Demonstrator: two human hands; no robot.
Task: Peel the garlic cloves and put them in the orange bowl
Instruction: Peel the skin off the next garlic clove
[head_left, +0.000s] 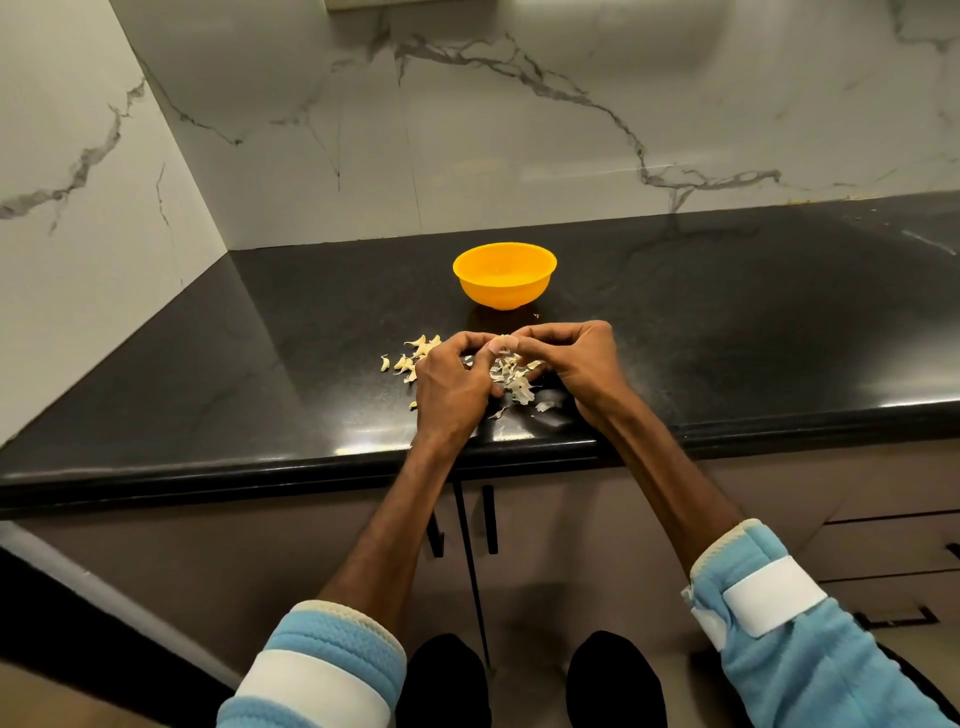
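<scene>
An orange bowl (504, 275) stands on the black countertop (727, 322), just beyond my hands. My left hand (452, 384) and my right hand (576, 358) meet above the counter and together pinch one pale garlic cloves (503, 343) between their fingertips. Several unpeeled garlic cloves (415, 356) lie to the left of my left hand. A heap of papery garlic skins (517, 384) lies under and between both hands. The inside of the bowl is hard to see from here.
The marble wall (467, 130) rises behind the counter and along its left side. The counter's front edge (311, 473) runs just under my wrists, with cabinet doors and black handles (488, 519) below it.
</scene>
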